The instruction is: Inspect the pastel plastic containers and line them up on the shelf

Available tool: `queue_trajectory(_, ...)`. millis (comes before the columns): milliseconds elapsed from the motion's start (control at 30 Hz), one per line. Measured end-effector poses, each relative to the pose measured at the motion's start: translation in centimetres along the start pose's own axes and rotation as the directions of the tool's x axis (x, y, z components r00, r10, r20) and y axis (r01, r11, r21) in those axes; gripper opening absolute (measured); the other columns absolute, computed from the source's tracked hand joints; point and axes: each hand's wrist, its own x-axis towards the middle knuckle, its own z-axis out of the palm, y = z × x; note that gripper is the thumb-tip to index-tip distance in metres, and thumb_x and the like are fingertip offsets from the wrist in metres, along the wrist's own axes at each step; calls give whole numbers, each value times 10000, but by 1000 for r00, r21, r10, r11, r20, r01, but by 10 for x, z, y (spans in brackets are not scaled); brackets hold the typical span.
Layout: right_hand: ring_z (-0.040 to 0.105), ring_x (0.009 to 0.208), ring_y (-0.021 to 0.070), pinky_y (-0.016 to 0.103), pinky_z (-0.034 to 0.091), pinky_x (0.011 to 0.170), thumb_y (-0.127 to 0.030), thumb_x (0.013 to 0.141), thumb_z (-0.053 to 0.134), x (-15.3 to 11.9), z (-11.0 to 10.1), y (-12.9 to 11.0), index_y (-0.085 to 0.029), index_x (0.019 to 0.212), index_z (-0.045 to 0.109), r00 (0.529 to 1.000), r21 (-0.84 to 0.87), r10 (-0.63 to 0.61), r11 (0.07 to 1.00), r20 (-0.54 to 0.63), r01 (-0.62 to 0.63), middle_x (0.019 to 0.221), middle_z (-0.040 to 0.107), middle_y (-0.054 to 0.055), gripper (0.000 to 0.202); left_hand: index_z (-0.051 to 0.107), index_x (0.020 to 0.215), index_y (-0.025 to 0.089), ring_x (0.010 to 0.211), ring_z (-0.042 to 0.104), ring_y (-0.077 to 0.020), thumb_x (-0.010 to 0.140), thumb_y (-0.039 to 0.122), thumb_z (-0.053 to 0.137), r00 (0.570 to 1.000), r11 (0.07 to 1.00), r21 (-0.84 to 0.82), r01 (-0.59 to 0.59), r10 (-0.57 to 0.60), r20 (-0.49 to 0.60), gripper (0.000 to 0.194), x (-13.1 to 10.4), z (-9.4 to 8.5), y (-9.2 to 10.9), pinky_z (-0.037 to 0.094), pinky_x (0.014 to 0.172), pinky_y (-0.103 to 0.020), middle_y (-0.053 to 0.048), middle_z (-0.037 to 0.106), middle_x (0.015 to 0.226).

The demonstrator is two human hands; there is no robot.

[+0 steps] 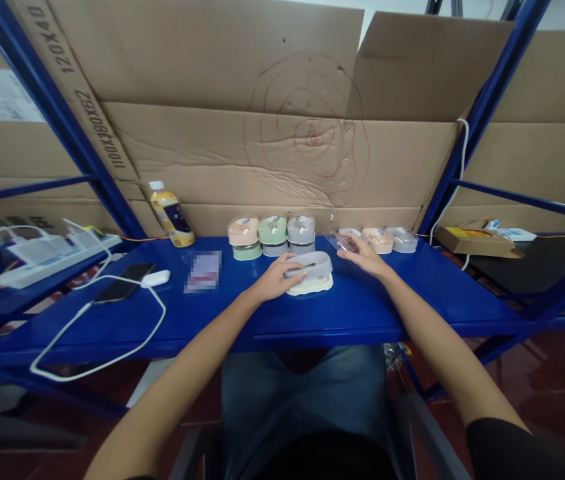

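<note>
My left hand [279, 277] grips the near left side of a grey oval container [315, 265], with its thumb over the rim. Under that container is a cream-coloured base with a wavy edge [312, 287], resting on the blue table. To the right, my right hand [365, 255] is closed on a clear plastic piece [335, 240], partly hidden by the fingers. Just behind the hands stand stacked oval boxes: a pink one [243, 230] on green, a green one [273, 230] and a grey one [301, 229].
More oval boxes, one pink [377, 239] and one grey [402, 239], line the back right. A yellow bottle [172, 217], a blurred card [203, 272], a phone [125, 283] and a white cable [159, 320] lie leftward. Cardboard [202, 153] walls the back; blue posts [487, 120] frame it.
</note>
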Motion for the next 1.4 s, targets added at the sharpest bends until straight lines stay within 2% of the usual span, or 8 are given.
queue_trajectory(167, 715, 1075, 276, 474, 605, 928, -549, 857, 715, 1, 1, -4, -278, 1350, 566, 999, 93, 32, 995, -38, -28, 1209, 720, 89, 582, 729, 1201, 185, 1307, 585, -305, 1004, 530, 502, 964, 997, -32, 69, -74, -257, 457, 4, -10, -6, 455, 1161, -498, -137, 612, 1310)
queue_trajectory(267, 722, 1065, 281, 490, 603, 950, -554, 856, 722, 1, 1, -5, -267, 1368, 569, 998, 96, 33, 995, -50, -28, 1215, 723, 105, 606, 720, 1193, 200, 1301, 590, -305, 952, 529, 609, 985, 1000, -4, 21, -22, -174, 422, 2, -13, -1, 452, 1161, -496, -129, 602, 1317)
queue_trajectory(367, 661, 1245, 306, 518, 527, 1097, -531, 774, 822, -2, 1, -8, -289, 1401, 580, 997, 47, -70, 997, 25, 69, 1393, 659, 98, 714, 691, 1224, 210, 1289, 603, -310, 893, 524, 715, 998, 998, -3, -60, 60, -15, 457, -2, -10, 8, 450, 1162, -493, -124, 611, 1326)
queue_trajectory(533, 591, 1356, 327, 538, 428, 1196, -473, 684, 910, -10, 10, -24, -276, 1424, 609, 913, -69, -220, 964, 344, 259, 1459, 626, 89, 823, 427, 1495, 219, 1346, 571, -396, 652, 535, 933, 997, 999, -49, 23, -19, 70, 1033, -3, 4, 11, 462, 1131, -574, -173, 577, 1446)
queue_trajectory(667, 581, 1370, 332, 535, 425, 1194, -457, 669, 923, -12, 25, -33, -304, 1456, 603, 845, -144, -305, 904, 439, 402, 1487, 610, 77, 863, 245, 1586, 239, 1378, 553, -420, 595, 528, 967, 994, 990, -136, 38, -24, 104, 1261, -2, 12, 8, 449, 1131, -603, -201, 560, 1480)
queue_trajectory(800, 572, 1384, 320, 528, 421, 1193, -443, 702, 898, -11, 35, -30, -314, 1480, 585, 795, -138, -357, 869, 491, 475, 1492, 611, 69, 848, 209, 1602, 226, 1400, 534, -433, 591, 533, 965, 991, 990, -125, 65, -50, 125, 1299, -2, 15, 8, 423, 1146, -614, -216, 558, 1492)
queue_trajectory(1167, 585, 1360, 303, 499, 444, 1161, -384, 743, 869, -12, 37, -33, -358, 1523, 541, 755, -163, -386, 827, 530, 538, 1526, 569, 62, 846, 261, 1580, 219, 1342, 591, -412, 573, 523, 971, 989, 982, -167, 83, -60, 139, 1269, 1, 15, 7, 451, 1119, -584, -203, 600, 1444)
queue_trajectory(1400, 602, 1303, 324, 520, 478, 1115, -515, 751, 872, -25, 37, -29, -334, 1582, 462, 824, -240, -287, 864, 489, 443, 1458, 585, 101, 945, 278, 1566, 218, 1312, 615, -395, 578, 520, 968, 988, 980, -176, 97, -73, 136, 1242, -1, 13, 3, 466, 1121, -567, -180, 628, 1395)
